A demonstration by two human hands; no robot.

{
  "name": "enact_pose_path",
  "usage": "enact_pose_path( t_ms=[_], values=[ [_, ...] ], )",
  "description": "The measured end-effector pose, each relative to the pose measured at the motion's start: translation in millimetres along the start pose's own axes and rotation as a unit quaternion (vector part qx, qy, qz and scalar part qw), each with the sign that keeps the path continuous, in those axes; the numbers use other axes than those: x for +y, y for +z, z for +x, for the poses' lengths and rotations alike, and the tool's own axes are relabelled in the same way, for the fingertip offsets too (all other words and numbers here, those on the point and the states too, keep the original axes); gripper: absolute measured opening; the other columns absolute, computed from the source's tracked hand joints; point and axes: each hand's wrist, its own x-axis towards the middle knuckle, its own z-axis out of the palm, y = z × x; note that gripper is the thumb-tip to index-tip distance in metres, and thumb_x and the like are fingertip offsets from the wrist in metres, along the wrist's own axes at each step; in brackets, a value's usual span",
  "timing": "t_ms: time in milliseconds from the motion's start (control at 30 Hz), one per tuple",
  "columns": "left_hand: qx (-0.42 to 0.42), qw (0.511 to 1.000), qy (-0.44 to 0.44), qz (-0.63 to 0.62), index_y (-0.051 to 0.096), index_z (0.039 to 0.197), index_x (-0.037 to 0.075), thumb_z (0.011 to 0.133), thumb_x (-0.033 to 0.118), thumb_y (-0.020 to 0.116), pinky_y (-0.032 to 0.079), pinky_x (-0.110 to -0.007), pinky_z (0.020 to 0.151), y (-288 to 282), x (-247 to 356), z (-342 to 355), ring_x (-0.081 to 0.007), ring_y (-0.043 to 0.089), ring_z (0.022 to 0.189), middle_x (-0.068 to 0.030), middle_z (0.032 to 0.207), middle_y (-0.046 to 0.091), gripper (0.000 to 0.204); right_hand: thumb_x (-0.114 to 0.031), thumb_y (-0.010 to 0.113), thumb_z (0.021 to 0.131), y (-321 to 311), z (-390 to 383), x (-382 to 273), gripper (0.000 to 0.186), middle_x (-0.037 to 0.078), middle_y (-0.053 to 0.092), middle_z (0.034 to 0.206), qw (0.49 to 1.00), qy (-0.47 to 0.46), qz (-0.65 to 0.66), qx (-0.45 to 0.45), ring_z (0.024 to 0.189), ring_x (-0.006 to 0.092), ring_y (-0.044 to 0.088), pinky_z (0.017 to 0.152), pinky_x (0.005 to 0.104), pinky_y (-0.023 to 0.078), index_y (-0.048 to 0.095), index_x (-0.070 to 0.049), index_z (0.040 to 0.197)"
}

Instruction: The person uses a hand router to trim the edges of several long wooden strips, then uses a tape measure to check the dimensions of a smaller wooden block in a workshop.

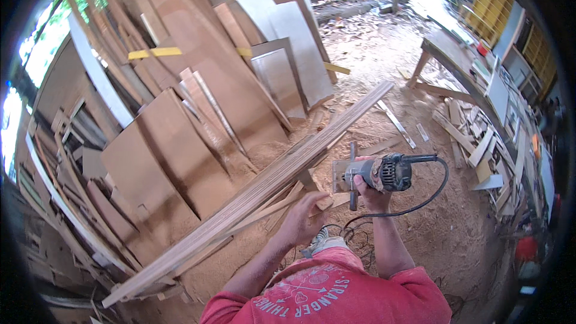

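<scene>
Plywood sheets [180, 144] lean stacked at the left, and across the sawdust floor [372, 60] a long wooden plank [264, 186] runs diagonally. The left hand [303, 219] sits loosely curled with fingers touching the plank's right edge. Just right of that, the right hand [367, 183] is wrapped tight round a grey electric router [375, 173], its base plate just beside the plank, black cord [429, 195] looping back.

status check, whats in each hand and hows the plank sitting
Right hand gripping grey power trimmer, clear of the wood. Left hand on long plank, which lies slanted. Black cord loops by the right forearm.
</scene>
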Motion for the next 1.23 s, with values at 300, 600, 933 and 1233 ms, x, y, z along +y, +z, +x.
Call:
enact_pose_path(
  t_ms=[300,600,933,1233],
  values=[
    [-0.072,0.982,0.143,0.102,0.044,0.151,0.006,0.071,0.016,0.089,0.043,-0.047,0.116,25,83,148,-0.0386,0.049,0.140,-0.0193,0.152,0.049,0.092,-0.032,0.085,0.084,-42,19,-29,0.070,0.011,0.061,0.128,0.992,0.078,-0.082,-0.048,0.123,0.0241,0.059,0.106,0.0380,0.047,0.050,-0.003,0.138],
    [-0.058,0.983,0.165,0.055,0.051,0.146,0.010,0.069,0.018,0.089,0.051,-0.047,0.104,30,48,177,-0.0376,0.061,0.125,-0.0153,0.137,0.063,0.086,-0.031,0.091,0.082,-79,42,-47,0.080,0.013,0.057,0.132,0.984,-0.001,-0.155,-0.083,0.120,0.0253,0.058,0.104,0.0405,0.049,0.048,-0.001,0.143],
    [-0.072,0.977,0.196,0.051,0.053,0.142,0.008,0.071,0.023,0.089,0.052,-0.045,0.102,-42,8,219,-0.0358,0.064,0.122,-0.0154,0.133,0.065,0.080,-0.010,0.075,0.089,16,15,-89,0.041,0.012,0.068,0.120,0.991,0.119,-0.036,0.039,0.112,0.0199,0.066,0.099,0.0358,0.051,0.064,0.002,0.126],
    [-0.164,0.944,0.284,-0.043,0.040,0.153,0.009,0.064,0.024,0.090,0.043,-0.046,0.116,-91,-22,244,-0.0357,0.053,0.138,-0.0146,0.151,0.053,0.103,-0.037,0.088,0.085,92,98,-11,0.106,0.014,0.032,0.163,0.999,0.003,-0.031,-0.028,0.153,0.0251,0.029,0.125,0.0437,0.024,0.024,-0.002,0.161]
  ],
)
